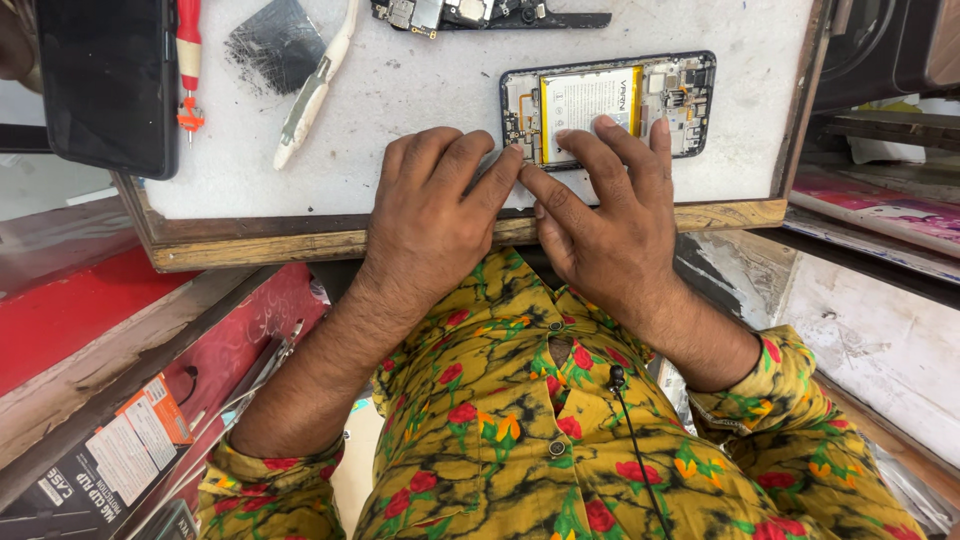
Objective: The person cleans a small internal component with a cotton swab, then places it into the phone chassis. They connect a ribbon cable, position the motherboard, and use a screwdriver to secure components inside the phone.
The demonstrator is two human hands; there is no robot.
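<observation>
Resting: left hand (pixel 435 215) & right hand (pixel 605 215) fingertips on opened phone (pixel 610 105).

Scuffed matt white worktop (pixel 420 90), worn wooden rim (pixel 300 240)

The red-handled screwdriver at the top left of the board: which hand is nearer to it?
Left. The left hand rests on the board's near edge, to the right of and below the red-handled screwdriver, not touching it. The right hand lies farther right, fingers on the opened phone.

White worktop (pixel 420 90), opened phone (pixel 608 105), screwdriver (pixel 188 60)
</observation>
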